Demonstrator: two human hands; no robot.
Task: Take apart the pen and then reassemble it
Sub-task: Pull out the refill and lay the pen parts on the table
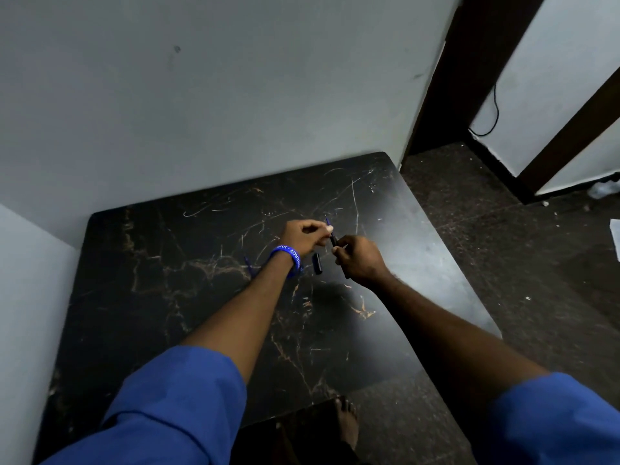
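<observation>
both hands are pinching pen bits over the bench (201,297): left hand (303,237) gripping the refill (326,221), right hand (360,260) gripping the barrel (333,240)

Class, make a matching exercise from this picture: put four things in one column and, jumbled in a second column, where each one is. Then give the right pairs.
Things:
1. pen barrel
2. cap
3. wristband
4. cable

Places:
A. on the left wrist
B. hanging down the far wall by the doorway
C. held between the left hand and the right hand
D. lying on the table, between the two wrists

Pairs: 1-C, 2-D, 3-A, 4-B
</observation>
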